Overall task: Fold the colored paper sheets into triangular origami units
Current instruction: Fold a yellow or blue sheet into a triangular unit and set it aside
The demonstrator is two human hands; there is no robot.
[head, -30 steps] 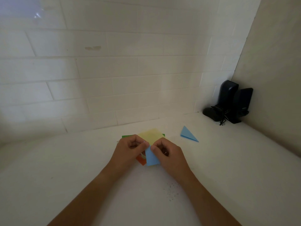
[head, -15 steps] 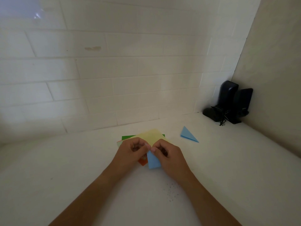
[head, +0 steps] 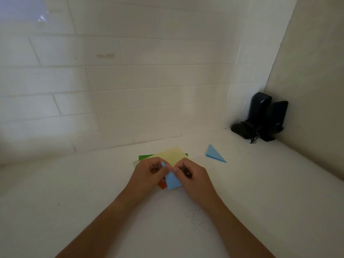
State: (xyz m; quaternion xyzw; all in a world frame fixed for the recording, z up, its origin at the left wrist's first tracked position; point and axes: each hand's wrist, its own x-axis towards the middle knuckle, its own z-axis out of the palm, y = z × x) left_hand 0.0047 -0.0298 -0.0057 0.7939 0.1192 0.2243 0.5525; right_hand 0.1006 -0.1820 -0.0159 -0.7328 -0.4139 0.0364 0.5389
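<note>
A white counter (head: 260,192) runs to a tiled wall (head: 130,81) along its back edge, with a plain wall at its right edge. In the back right corner stand two dark speakers (head: 264,118). Near the middle of the counter, toward the back edge, lies a loose stack of paper sheets (head: 173,154), yellow on top, green and orange edges showing beneath. To its right, well apart, rests a finished blue triangle (head: 215,154).

Both forearms reach in from the near edge. The left hand (head: 147,178) and right hand (head: 195,180) meet over the near side of the stack, fingers curled, thumbs and fingertips pinching the upper point of a partly folded blue sheet (head: 172,180), whose lower end fans toward the near edge.

Likely risks: the small point may slip from the pinch and spring open, or uneven pressure may set a crooked crease. Working over the stack could also nudge the loose sheets out of order.
</note>
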